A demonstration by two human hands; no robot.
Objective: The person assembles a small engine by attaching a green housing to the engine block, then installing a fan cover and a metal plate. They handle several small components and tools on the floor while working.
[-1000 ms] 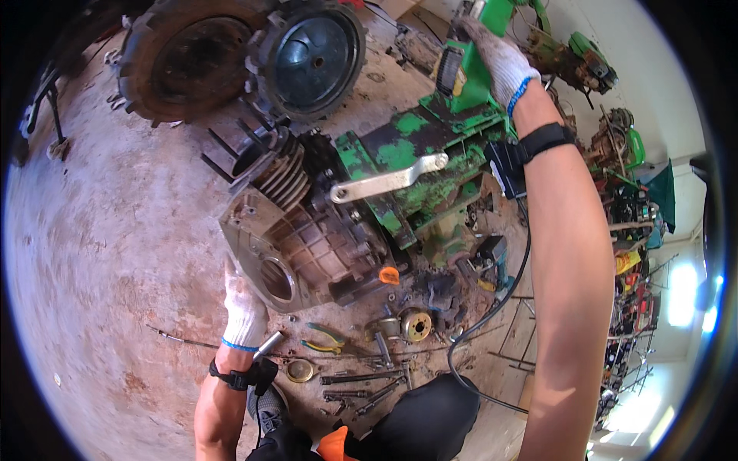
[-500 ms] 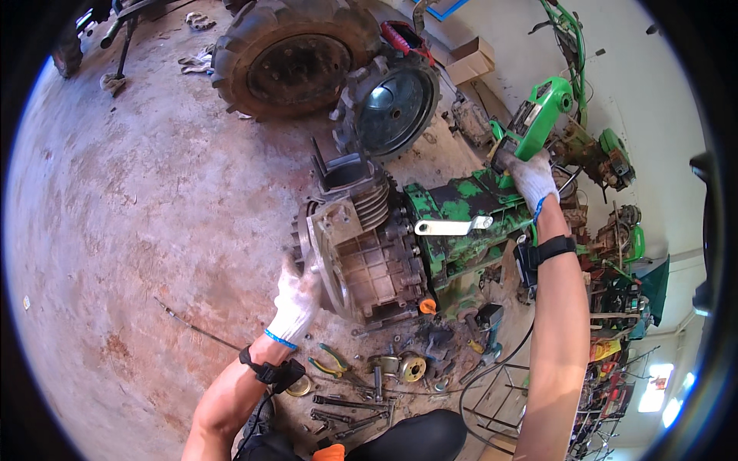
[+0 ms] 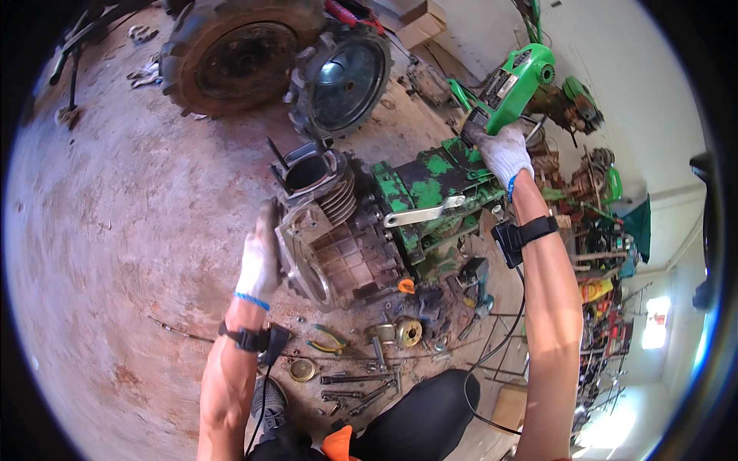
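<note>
Nearest, a dark-clad knee (image 3: 427, 411) rises beside a grey shoe (image 3: 269, 403); just past them, dark metal bars (image 3: 357, 378), a brass-coloured ring (image 3: 302, 369) and pliers (image 3: 329, 342) with green and yellow handles lie on the floor (image 3: 131, 253); beyond these sits the engine block (image 3: 357, 265), its ribbed cylinder (image 3: 338, 201) pointing up and left; the gloved left hand (image 3: 259, 257) lies along the block's left side, fingers straight, gripping nothing; a silver lever (image 3: 423, 213) slants across to the green frame (image 3: 434, 180) joined at the block's right; the gloved right hand (image 3: 503, 154) is curled round the lower end of the upright green housing (image 3: 511, 92); farther off stand two wheels (image 3: 342, 81) and a cardboard box (image 3: 421, 24).
</note>
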